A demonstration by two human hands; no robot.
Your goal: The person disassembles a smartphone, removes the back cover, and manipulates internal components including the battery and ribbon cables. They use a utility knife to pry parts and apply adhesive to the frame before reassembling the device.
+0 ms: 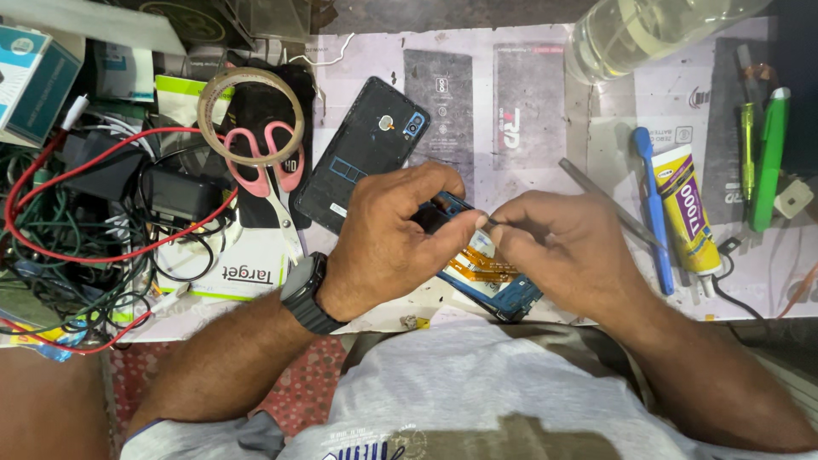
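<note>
At the near middle of the bench, the left hand (388, 238) clamps an opened blue phone body with orange ribbon parts (494, 285), while the right hand (558, 243) pinches its fingers together on a thin metal tool (487, 221) at the phone's upper edge. A clear plastic bottle of colourless liquid (630, 30) lies far right. A yellow glue tube with a purple label (688, 213) rests right, and a teal-and-white box (34, 77) sits far left.
</note>
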